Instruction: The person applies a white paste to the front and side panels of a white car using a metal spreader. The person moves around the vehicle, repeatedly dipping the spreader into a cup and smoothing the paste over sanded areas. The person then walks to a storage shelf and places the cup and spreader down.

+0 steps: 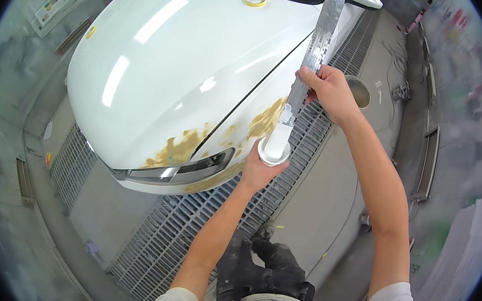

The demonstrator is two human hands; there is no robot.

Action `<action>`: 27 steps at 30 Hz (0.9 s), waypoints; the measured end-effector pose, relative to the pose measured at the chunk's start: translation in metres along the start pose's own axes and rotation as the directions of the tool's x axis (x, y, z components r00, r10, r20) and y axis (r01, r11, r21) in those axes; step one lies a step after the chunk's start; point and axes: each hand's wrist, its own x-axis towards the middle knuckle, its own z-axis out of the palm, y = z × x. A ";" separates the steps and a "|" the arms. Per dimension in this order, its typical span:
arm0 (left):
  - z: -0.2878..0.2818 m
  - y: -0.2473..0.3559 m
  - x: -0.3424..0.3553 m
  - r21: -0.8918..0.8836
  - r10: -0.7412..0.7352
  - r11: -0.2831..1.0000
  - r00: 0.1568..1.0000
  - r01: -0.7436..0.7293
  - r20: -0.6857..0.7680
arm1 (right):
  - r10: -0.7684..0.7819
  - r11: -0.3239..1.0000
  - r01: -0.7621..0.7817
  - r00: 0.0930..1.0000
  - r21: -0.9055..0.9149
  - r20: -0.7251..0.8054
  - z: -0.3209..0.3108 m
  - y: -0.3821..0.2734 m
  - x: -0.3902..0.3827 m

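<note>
The left hand has its fingers closed around a small white round plastic cup, held over the grey floor grating just beside the white car. The right hand grips a long grey paint-stained metal stick, whose lower end goes into the cup.

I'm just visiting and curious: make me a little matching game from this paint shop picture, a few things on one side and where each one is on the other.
Things:
1. tape roll
2. white cup
3. long grey stick
4. tan filler patches

Places:
A. in the right hand
B. on the white car near its headlight
C. in the left hand
D. on the hood near the windscreen

Pairs: 1-D, 2-C, 3-A, 4-B
</note>
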 end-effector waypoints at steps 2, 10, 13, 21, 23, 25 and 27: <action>0.016 -0.008 0.014 -0.033 0.003 0.999 0.999 -0.005 -0.051 | 0.019 0.999 -0.016 0.998 -0.041 0.063 -0.018 0.002 0.023; 0.052 -0.046 0.094 0.011 0.008 1.000 0.981 -0.006 -0.193 | 0.043 0.997 -0.026 0.970 -0.072 0.240 -0.049 0.029 0.122; 0.066 -0.060 0.125 0.023 -0.001 1.000 0.955 0.008 -0.295 | 0.052 0.998 -0.034 0.933 -0.054 0.357 -0.048 0.041 0.171; 0.083 -0.090 0.173 0.070 -0.081 0.990 0.890 0.125 -0.449 | 0.063 0.998 -0.057 0.818 -0.028 0.572 -0.031 0.080 0.264; 0.087 -0.092 0.184 0.051 -0.082 0.991 0.858 0.125 -0.507 | 0.085 0.996 -0.055 0.785 -0.069 0.614 -0.030 0.083 0.283; 0.094 -0.091 0.196 0.046 -0.074 0.992 0.845 0.116 -0.529 | 0.088 0.994 -0.029 0.762 -0.101 0.641 -0.028 0.084 0.299; 0.104 -0.088 0.209 -0.009 -0.104 0.993 0.816 0.121 -0.569 | 0.072 0.995 -0.001 0.730 -0.104 0.680 -0.029 0.084 0.315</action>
